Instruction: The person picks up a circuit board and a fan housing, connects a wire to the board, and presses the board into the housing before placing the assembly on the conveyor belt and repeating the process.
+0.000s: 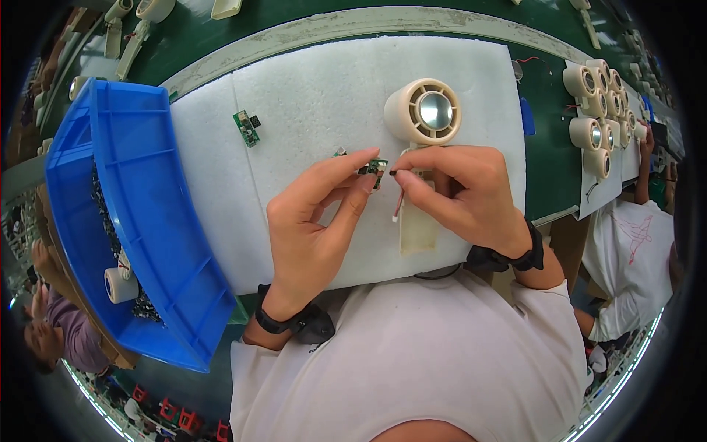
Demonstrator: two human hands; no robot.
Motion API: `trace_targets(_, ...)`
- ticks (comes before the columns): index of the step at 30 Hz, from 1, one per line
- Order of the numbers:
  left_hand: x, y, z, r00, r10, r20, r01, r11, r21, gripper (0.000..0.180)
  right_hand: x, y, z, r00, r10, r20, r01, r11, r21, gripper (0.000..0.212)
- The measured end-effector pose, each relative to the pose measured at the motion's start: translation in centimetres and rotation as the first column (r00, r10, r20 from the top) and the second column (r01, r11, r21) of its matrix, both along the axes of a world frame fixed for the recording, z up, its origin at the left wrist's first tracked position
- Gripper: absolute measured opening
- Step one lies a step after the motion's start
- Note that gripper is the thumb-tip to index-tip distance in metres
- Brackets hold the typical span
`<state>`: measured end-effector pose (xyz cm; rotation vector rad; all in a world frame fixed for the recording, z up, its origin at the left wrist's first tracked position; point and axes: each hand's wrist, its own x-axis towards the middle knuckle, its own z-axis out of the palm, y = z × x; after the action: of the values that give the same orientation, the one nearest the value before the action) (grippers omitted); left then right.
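Note:
Over the white foam sheet (317, 96), my left hand (313, 221) pinches a small green circuit board (375, 169) between thumb and forefinger. Just to its right, my right hand (468, 195) pinches a tiny black part, too small to name, close to the board's edge. A thin red and white wire with a white plug (395, 218) dangles below the right fingertips. Beyond that hand lies a cream handheld fan (423, 110) with a round silver centre; its open handle (417, 228) runs toward me, partly under the right hand. Another green circuit board (247, 128) rests on the foam farther left.
A blue plastic bin (166, 214) at the left holds many small dark parts and a cream fan head (120, 285). Several cream fan heads (587, 134) stand grouped at the right. A pale rail (353, 22) borders the green bench behind. Other people sit at both sides.

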<state>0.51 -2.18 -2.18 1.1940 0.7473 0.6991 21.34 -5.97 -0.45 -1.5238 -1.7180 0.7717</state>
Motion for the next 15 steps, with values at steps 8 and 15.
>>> trace_targets(8, -0.1, 0.0, -0.6, 1.000, 0.004, 0.027, -0.004, 1.000, -0.025, 0.031, 0.5, 0.2, 0.0, 0.996, 0.072, -0.061, -0.072, 0.997, 0.008, 0.012)
trace_targets(15, -1.0, 0.5, 0.2, 0.999, 0.013, 0.042, -0.011, 0.999, -0.037, 0.032, 1.6, -0.1, -0.4, 0.985, 0.087, -0.151, -0.093, 0.995, -0.036, 0.015)
